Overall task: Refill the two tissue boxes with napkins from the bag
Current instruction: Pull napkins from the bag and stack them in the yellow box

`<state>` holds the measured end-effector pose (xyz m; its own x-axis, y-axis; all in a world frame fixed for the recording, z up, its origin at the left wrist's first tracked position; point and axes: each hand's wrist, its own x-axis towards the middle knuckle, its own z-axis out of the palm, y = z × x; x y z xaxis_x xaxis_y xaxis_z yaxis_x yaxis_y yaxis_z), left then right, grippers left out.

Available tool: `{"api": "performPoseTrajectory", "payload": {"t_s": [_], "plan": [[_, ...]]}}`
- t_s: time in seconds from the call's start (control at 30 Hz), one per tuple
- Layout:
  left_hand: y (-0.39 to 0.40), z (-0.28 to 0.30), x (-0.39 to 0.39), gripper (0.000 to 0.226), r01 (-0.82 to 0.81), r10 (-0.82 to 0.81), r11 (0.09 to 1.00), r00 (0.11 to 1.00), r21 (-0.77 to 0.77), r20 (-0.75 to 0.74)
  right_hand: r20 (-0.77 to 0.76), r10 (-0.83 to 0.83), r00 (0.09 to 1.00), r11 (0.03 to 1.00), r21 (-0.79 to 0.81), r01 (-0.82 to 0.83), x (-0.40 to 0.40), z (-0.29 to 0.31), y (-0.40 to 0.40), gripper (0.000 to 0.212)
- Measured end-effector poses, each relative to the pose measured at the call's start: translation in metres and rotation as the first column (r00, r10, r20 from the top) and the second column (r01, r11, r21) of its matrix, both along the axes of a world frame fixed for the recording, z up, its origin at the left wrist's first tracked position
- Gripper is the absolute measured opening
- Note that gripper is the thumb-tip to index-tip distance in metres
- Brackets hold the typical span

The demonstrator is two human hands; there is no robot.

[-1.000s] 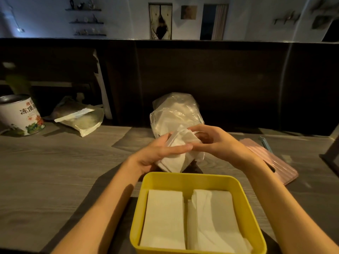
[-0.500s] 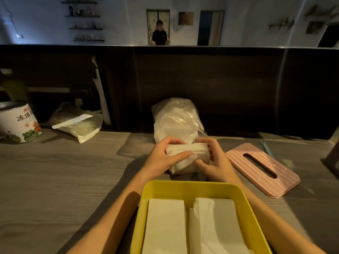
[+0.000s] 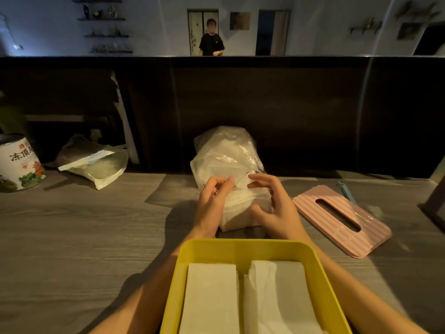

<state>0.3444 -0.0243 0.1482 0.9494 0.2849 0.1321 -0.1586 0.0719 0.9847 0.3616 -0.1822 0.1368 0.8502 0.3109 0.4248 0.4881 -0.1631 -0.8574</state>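
Note:
A yellow tissue box (image 3: 240, 248) without its lid stands at the table's near edge, and two stacks of white napkins (image 3: 212, 300) lie side by side in it. Just behind it, both hands hold a white napkin stack (image 3: 240, 208) on the table. My left hand (image 3: 212, 203) pinches the stack's top left corner. My right hand (image 3: 274, 208) curls round its right side, thumb at the front. The clear plastic bag (image 3: 226, 153) of napkins stands right behind the stack. A pink slotted lid (image 3: 342, 218) lies to the right.
A printed tin can (image 3: 19, 162) stands at the far left, with a pale plastic pouch (image 3: 96, 165) beside it. A dark partition wall (image 3: 289, 112) closes the table's far side. A small blue object (image 3: 345, 191) lies behind the pink lid. A person stands far off beyond the partition.
The napkin stack has come down from in front of the bag to stand on the table. My hands have shifted on it, the left now pinching its top corner.

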Motion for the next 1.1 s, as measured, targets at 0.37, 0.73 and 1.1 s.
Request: {"api": "performPoseTrajectory", "payload": {"t_s": [0.37, 0.73, 1.1], "plan": [[0.017, 0.010, -0.003, 0.049, 0.248, -0.234, 0.871, 0.968, 0.424, -0.086, -0.022, 0.100, 0.995, 0.984, -0.146, -0.102, 0.012, -0.005, -0.008, 0.060], [0.049, 0.015, -0.005, 0.046, 0.331, -0.367, 0.696, 0.927, 0.637, -0.082, 0.184, 0.147, 0.972, 0.835, -0.549, -0.023, 0.023, 0.008, -0.031, 0.070], [0.044, 0.064, -0.044, 0.033, 0.237, -0.234, 0.683, 0.967, 0.691, -0.100, 0.204, 0.125, 0.971, 0.884, -0.467, -0.015, -0.002, 0.057, -0.022, 0.053]]}}
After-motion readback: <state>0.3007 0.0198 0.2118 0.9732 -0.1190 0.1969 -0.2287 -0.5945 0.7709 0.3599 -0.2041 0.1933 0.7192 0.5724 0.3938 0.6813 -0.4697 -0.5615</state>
